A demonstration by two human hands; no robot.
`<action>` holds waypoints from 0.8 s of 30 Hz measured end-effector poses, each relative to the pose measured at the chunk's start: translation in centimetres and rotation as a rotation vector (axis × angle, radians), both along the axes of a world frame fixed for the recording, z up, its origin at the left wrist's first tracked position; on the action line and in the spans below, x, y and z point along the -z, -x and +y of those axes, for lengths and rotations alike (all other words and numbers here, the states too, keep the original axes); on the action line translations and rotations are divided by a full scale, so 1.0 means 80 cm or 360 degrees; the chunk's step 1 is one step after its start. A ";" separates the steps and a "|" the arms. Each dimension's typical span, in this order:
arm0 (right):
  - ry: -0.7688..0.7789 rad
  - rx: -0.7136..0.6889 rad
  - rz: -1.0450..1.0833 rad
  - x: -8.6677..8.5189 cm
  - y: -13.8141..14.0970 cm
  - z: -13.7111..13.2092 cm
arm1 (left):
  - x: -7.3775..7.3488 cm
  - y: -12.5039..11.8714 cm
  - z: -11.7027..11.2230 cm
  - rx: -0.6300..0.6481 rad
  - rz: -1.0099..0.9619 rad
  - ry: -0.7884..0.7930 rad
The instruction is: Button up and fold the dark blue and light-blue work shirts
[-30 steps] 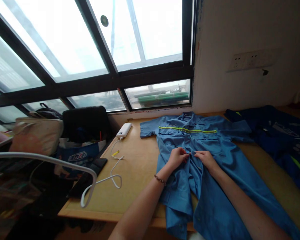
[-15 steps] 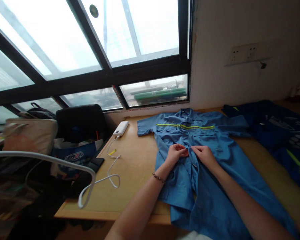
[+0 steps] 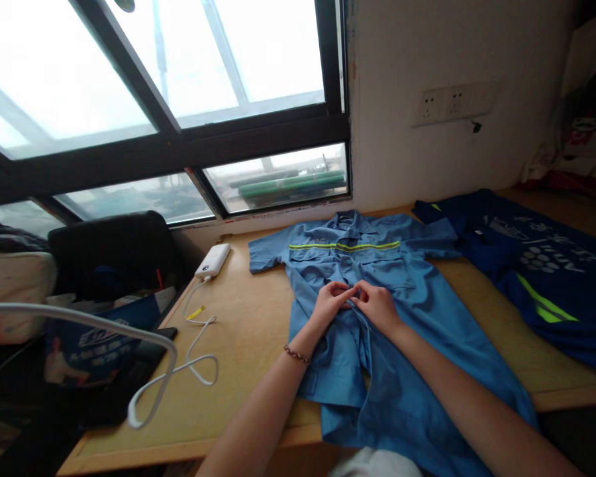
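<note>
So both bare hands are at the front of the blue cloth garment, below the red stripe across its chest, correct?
Almost: in the head view, the chest stripe on the blue cloth garment is yellow-green, not red. The rest is right.

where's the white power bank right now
In the head view, the white power bank lies on the table, left of the blue shirt, with a white cable plugged into its near end.
</note>
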State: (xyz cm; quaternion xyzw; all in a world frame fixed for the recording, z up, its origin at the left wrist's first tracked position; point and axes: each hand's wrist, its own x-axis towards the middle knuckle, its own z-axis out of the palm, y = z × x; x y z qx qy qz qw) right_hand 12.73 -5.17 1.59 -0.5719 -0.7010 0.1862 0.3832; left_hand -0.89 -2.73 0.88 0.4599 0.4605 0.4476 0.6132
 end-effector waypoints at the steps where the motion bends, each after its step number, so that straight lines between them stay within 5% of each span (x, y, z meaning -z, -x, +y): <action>1: -0.0004 0.0002 -0.0039 0.000 0.002 -0.001 | 0.001 0.000 0.000 -0.0009 0.0025 -0.0022; 14: 0.0077 -0.0115 0.0527 0.003 0.000 0.008 | 0.006 0.003 0.002 0.0027 -0.0432 0.0146; 24: 0.0378 -0.0293 0.1200 0.016 -0.001 0.021 | 0.002 0.004 0.000 -0.0043 -0.0652 0.0270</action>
